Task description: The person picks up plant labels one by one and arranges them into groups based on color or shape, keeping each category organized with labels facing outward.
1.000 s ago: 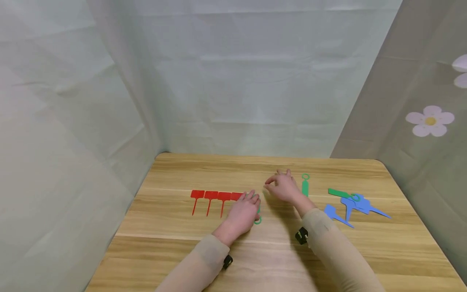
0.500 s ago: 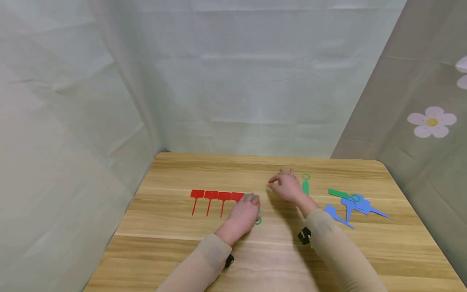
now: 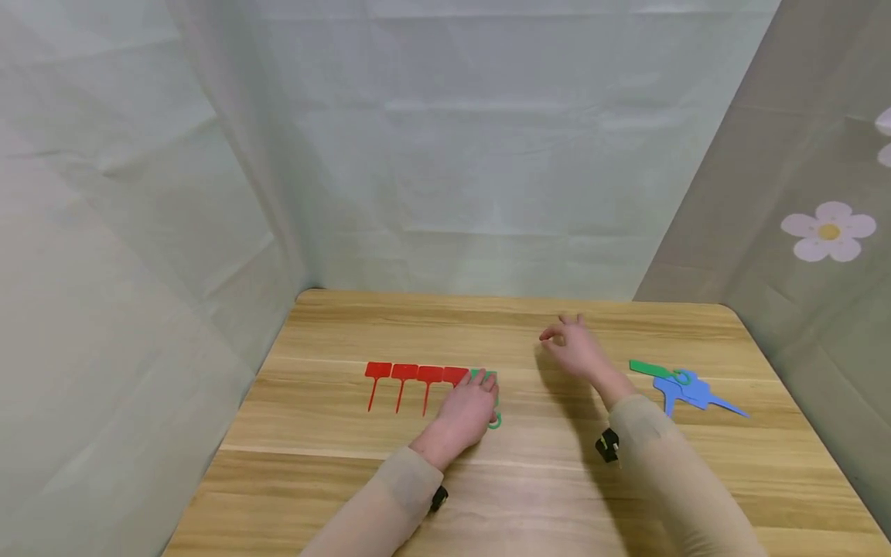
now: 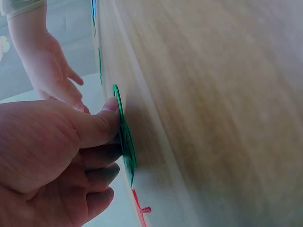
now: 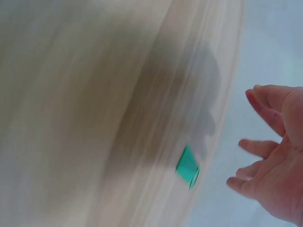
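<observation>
**Left hand pins a green tag at the end of the red row**

Head view first: the left hand [image 3: 468, 411] lies flat on the wooden table [image 3: 334, 472], fingers pressing down a thin green plastic tag [image 3: 491, 384], its small ring end [image 3: 495, 422] peeking out on the thumb side. Just off the fingertips, toward the left, run four red tags [image 3: 416, 377], flat square heads on slim spikes, side by side. The right hand [image 3: 578, 350] hovers above the table, fingers loosely spread, holding nothing. Beyond its wrist lies a heap of blue tags [image 3: 689, 391] with another green tag [image 3: 650, 369] across them. Pale creased fabric [image 3: 445, 155] walls the table in (a flower print [image 3: 827, 230] on the right panel).

Left wrist view: the thumb [image 4: 97, 126] and fingers press the green tag [image 4: 125, 142] flat on the smooth, light-grained wood [image 4: 213, 94]; a red spike [image 4: 140, 203] shows beneath.

Right wrist view: blurred; the right hand [image 5: 277, 156] is open, fingers apart, and a green tag [image 5: 188, 165] lies on the wood just beside the fingertips.
</observation>
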Demonstrator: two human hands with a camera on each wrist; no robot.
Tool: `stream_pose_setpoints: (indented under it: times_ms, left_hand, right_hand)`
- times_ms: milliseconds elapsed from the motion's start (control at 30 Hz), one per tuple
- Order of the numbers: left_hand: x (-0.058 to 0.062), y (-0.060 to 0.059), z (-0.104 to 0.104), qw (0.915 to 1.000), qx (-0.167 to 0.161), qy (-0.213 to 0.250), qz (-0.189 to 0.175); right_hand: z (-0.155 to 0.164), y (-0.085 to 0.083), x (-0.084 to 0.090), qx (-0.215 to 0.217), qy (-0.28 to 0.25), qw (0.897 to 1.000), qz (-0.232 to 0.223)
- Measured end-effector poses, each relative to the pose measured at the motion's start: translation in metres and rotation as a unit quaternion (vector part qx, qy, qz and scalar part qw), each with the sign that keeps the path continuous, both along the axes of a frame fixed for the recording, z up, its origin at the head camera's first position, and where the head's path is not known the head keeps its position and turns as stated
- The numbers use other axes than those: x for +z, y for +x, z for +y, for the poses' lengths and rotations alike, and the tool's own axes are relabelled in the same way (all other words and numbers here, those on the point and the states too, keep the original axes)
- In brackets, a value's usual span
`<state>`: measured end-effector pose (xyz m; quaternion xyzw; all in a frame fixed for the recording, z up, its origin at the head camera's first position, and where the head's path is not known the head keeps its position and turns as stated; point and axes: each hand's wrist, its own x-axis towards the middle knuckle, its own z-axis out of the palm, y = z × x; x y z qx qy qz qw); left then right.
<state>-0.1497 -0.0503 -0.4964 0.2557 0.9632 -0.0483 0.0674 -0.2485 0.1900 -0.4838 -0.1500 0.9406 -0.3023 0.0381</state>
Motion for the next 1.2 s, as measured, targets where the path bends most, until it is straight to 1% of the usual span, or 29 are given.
stream_pose_setpoints:
  times_ms: [100,233,333,467,567,667,767,833,900,967,1067,1200]
  left_hand:
    - [-0.001,0.0,0.001,1.0,0.0,0.002,-0.002]
    - [-0.002,-0.001,0.001,1.0,0.002,0.003,0.001]
    - [-0.002,-0.001,0.001,1.0,0.002,0.006,0.001]
    - [-0.003,-0.001,0.001,1.0,0.002,0.006,0.001]
    - [-0.003,-0.001,0.001,1.0,0.004,0.005,0.002]
    - [-0.003,-0.001,0.0,1.0,0.004,0.004,0.001]
    - [-0.003,-0.001,0.0,1.0,0.005,0.004,0.001]
    - [-0.003,-0.001,0.001,1.0,0.006,0.004,0.001]
    - [-0.003,-0.001,0.001,1.0,0.005,0.001,0.0]
    - [-0.003,-0.001,0.002,1.0,0.004,-0.003,-0.002]
    - [-0.002,-0.001,0.003,0.9999,0.004,-0.01,-0.001]
    - [0.0,-0.001,0.004,0.9999,0.009,-0.009,-0.002]
  right_hand:
    - [0.017,-0.003,0.003,0.017,0.026,0.999,0.011]
    - [0.041,-0.007,0.006,0.053,0.056,0.996,0.049]
    - [0.059,-0.008,0.006,0.081,0.082,0.99,0.075]
    - [0.079,-0.007,0.007,0.116,0.128,0.981,0.088]
    - [0.088,-0.008,0.008,0.146,0.163,0.97,0.103]
    - [0.093,-0.008,0.008,0.181,0.177,0.96,0.124]
    - [0.095,-0.008,0.007,0.217,0.192,0.945,0.155]
    - [0.095,-0.008,0.006,0.233,0.211,0.934,0.168]
    - [0.095,-0.008,0.005,0.246,0.235,0.923,0.178]
    - [0.095,-0.008,0.004,0.253,0.248,0.918,0.18]
    - [0.096,-0.01,0.001,0.265,0.253,0.909,0.198]
    - [0.097,-0.012,-0.001,0.282,0.253,0.893,0.242]
